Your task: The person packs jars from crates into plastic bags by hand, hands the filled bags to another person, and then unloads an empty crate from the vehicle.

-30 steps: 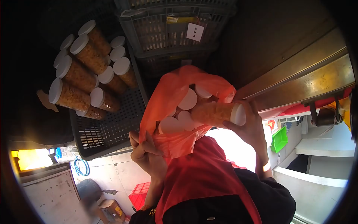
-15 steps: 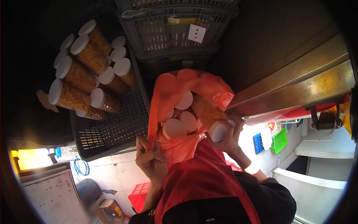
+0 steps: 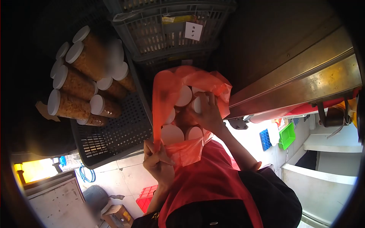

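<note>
A red plastic bag (image 3: pixel 167 85) hangs in front of me with its mouth spread. Inside stand several jars with white lids, one of them a wide-lidded jar (image 3: pixel 172 135) near the front. My left hand (image 3: pixel 159 164) is closed on the bag's near left edge. Reaching into the bag, my right hand (image 3: pixel 210 114) has its fingers around the white lid of a jar (image 3: pixel 196 105); the jar's body is hidden below. To the left, more clear jars of orange-brown snack (image 3: pixel 74 81) lie stacked in a dark basket (image 3: pixel 114 131).
Stacked dark crates (image 3: pixel 152 36) with a white label stand beyond the bag. A metal ledge (image 3: pixel 292 85) runs along the right. On the floor are a green tray (image 3: pixel 286 136), a red crate (image 3: pixel 146 197) and a cardboard box (image 3: pixel 117 216).
My right hand has carried a jar from the bag's right side into its mouth, and the jar has turned lid up. My left hand still grips the edge.
</note>
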Tool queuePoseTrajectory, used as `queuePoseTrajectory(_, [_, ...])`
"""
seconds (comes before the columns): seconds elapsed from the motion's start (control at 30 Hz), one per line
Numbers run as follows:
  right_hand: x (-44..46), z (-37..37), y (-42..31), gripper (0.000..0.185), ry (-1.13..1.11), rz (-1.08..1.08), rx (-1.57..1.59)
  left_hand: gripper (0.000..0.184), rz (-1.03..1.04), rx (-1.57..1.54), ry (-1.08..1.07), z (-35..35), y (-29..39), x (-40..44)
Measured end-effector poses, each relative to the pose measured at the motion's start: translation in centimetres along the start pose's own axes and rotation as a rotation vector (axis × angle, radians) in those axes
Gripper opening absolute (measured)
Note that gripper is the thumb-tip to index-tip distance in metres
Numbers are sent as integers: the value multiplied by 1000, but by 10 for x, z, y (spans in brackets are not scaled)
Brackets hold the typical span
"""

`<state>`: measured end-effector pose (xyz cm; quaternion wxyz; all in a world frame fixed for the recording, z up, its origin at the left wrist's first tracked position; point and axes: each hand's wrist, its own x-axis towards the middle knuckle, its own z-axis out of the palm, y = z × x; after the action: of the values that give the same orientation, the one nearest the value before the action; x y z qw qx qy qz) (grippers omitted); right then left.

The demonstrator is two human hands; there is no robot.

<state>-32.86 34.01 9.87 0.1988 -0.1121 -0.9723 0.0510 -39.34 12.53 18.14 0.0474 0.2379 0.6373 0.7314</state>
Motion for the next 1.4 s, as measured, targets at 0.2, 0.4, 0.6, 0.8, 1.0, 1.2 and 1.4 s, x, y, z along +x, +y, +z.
queuePoseTrajectory(0.2, [-5,-40,-5,41,152,542,535,44,-29,66,126,-11,-1,4])
queuePoseTrajectory(0.4, [25,-31,79,45,101,365,-176,45,-2,107,30,-19,2,5])
queuePoseTrajectory(0.6, [73,-104,70,16,13,376,390,42,-121,37,-113,-39,9,15])
queuePoseTrajectory(0.8, [95,-156,27,33,90,687,1266,34,-424,-47,-262,-80,45,30])
queuePoseTrajectory(1.0, [69,-192,36,37,149,713,1437,28,-370,684,-481,-128,67,-7])
queuePoseTrajectory(1.2, [24,-201,27,38,-220,563,1490,23,-407,1287,95,-95,85,-83])
queuePoseTrajectory(1.4, [12,-178,10,36,-294,646,1508,16,-807,1480,142,-69,72,-195])
